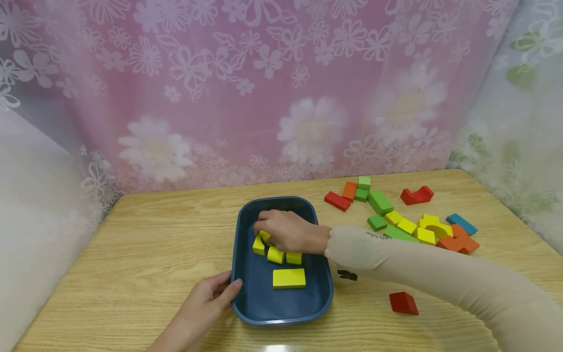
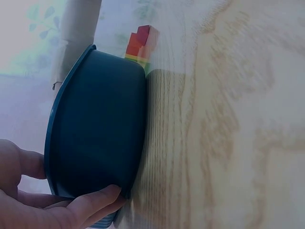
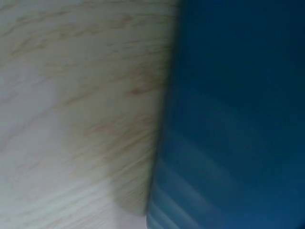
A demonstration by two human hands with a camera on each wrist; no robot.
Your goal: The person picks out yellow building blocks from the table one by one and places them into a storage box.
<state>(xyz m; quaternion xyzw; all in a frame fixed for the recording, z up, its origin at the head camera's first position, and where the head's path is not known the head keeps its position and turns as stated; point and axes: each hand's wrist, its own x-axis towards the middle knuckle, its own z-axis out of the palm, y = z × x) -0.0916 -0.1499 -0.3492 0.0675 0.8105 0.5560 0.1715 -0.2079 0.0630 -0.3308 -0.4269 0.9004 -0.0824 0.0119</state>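
Note:
A dark blue tray [image 1: 281, 308] with raised walls stands on the table. My left hand [image 1: 204, 298] grips its left wall, the thumb over the rim and the fingers [image 2: 95, 202] against the outside. Over the far part of the tray is my right hand [image 1: 286, 230], its fingers curled down at a yellow block [image 1: 265, 236] that they partly cover. Just below this hand lie more yellow blocks, among them a rounded one [image 1: 276, 254] and a small one [image 1: 293, 258]. A flat yellow rectangular block [image 1: 289, 278] lies nearer the front of the tray. The right wrist view shows only the tray's outer wall [image 3: 238, 119] and tabletop.
Right of the tray, green blocks [image 1: 380, 202], yellow blocks [image 1: 406, 226], orange blocks [image 1: 453, 244] and a blue block [image 1: 462, 223] lie grouped. A red notched block [image 1: 417, 195] sits behind them. Another red block [image 1: 403, 303] lies nearer, below the right sleeve [image 1: 422, 264].

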